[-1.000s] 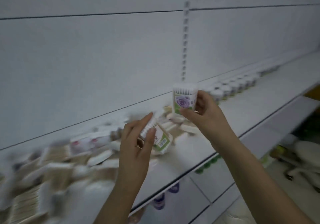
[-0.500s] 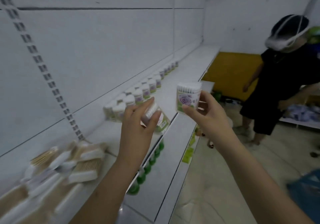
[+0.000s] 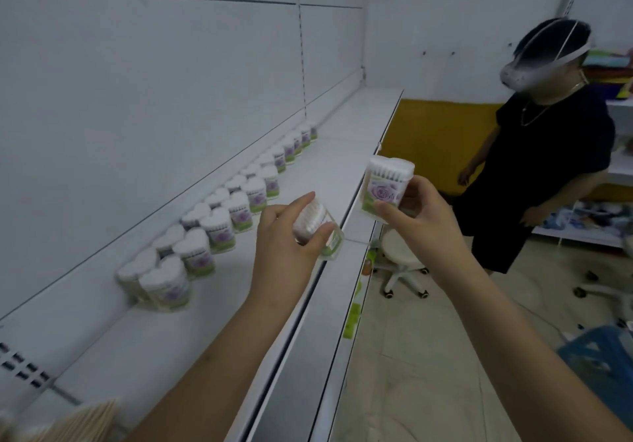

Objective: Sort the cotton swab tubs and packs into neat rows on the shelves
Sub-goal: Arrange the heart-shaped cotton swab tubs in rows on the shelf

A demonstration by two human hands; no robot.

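Observation:
My left hand (image 3: 287,239) grips a clear cotton swab tub (image 3: 317,227) tilted on its side, above the front of the white shelf (image 3: 329,171). My right hand (image 3: 416,212) pinches a second tub (image 3: 385,186) upright, with a purple flower label, out past the shelf's front edge. A double row of heart-shaped swab tubs (image 3: 222,222) with the same label runs along the back wall of the shelf. Wooden-stick swab packs (image 3: 78,422) show blurred at the bottom left corner.
Another person (image 3: 544,147) in black with a headset stands to the right in the aisle. A white stool (image 3: 400,256) stands below the shelf edge. A blue crate (image 3: 603,356) sits on the floor at the lower right. Lower shelves (image 3: 308,373) jut out beneath.
My view has swung right from the pile of packs to the row of tubs. Both hands have carried their tubs along to the right, and the other person came into view.

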